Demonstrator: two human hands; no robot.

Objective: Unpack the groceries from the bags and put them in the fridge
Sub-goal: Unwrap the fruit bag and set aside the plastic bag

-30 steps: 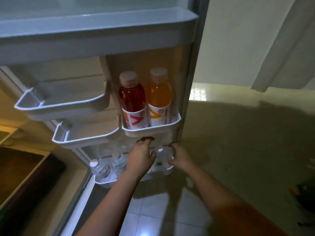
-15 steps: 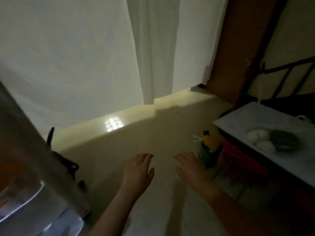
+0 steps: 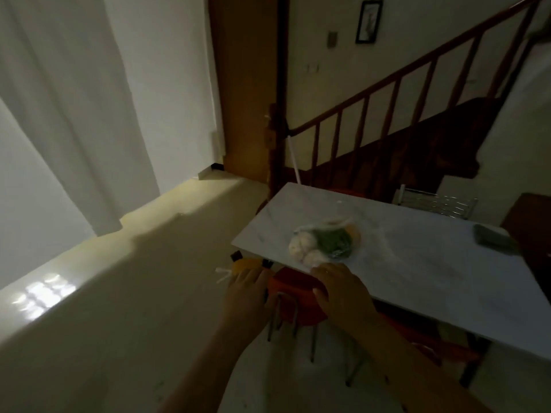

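A clear plastic bag of groceries (image 3: pixel 323 241) lies near the front left corner of the white table (image 3: pixel 417 263); white round items, something green and something yellow show through it. My right hand (image 3: pixel 343 293) is stretched out, fingers apart and empty, just short of the bag at the table's edge. My left hand (image 3: pixel 246 293) is also open and empty, held out over the floor left of the table. A yellow bag or item (image 3: pixel 246 263) with white handles sits on the floor beyond my left hand. The fridge is out of view.
A red stool (image 3: pixel 295 296) with metal legs stands under the table's near corner. A grey-green object (image 3: pixel 492 241) lies at the table's far right. Behind are a wooden door (image 3: pixel 244 84), a stair railing (image 3: pixel 402 93), a metal chair (image 3: pixel 438 204) and white curtains (image 3: pixel 74 114) on the left.
My view has swung from the open fridge door to the right, to the table. Both hands left the door's bottle shelf and now reach toward the grocery bag.
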